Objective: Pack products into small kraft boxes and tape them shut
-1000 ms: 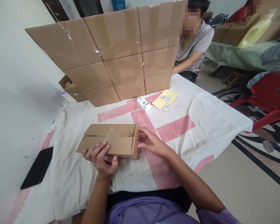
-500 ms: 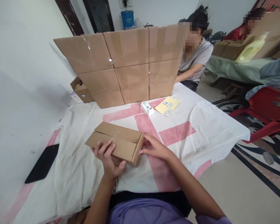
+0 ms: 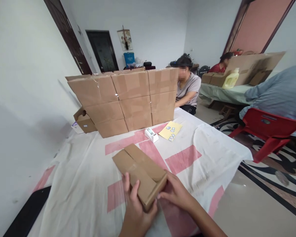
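A small flat cardboard box is tilted above the near part of the table, its two top flaps meeting along a seam. My left hand is closed around its near left side, with fingers over the top and the thumb by the near corner. At the right end, my right hand grips the edge with its fingers and thumb; part of those fingers is hidden behind the box. Beyond the box, a small white device with a screen stands beside a yellow sheet with small printed pictures.
A tall cardboard partition stands across the table's far side, with an open carton at its left. A black phone-like slab lies at the left edge. One co-worker sits beyond the partition; a red chair is at right.
The box has moved right and nearer to me, turning so that its right end points more towards me. Both hands moved with it. My view has tilted up, showing more of the room.
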Tool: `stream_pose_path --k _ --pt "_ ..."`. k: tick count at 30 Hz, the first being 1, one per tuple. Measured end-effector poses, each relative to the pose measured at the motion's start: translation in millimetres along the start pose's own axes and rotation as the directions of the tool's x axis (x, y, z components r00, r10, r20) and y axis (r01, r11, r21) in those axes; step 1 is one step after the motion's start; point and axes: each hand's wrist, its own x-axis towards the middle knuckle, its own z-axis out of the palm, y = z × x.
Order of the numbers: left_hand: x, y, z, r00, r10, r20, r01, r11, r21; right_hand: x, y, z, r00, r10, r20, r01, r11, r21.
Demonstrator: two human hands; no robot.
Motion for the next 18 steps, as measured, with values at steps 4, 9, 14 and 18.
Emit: stream_pose_path --k 4,9,14,18 --pt "32.0 26.6 47.7 0.971 0.158 0.178 -0.118 0.969 -0.216 -41.6 15.4 -50.4 0.954 0.016 -0.298 -0.084 0.973 -0.216" --pt "111.8 63.6 181.8 0.883 0.403 0.241 -0.218 0.806 -0.55 -47.5 53.7 -152.0 0.807 0.026 -0.59 -0.343 0.834 -0.432" --pt "189.5 89.5 325.6 0.826 0.486 0.285 -0.208 0.733 -0.647 3.9 114.6 -256.0 0.716 0.131 -0.686 -0.509 0.77 -0.385" --pt "225.7 82.9 390.9 0.823 0.473 0.314 -0.176 0.739 -0.651 34.2 161.5 -290.2 0.631 0.127 -0.765 -0.586 0.725 -0.363"
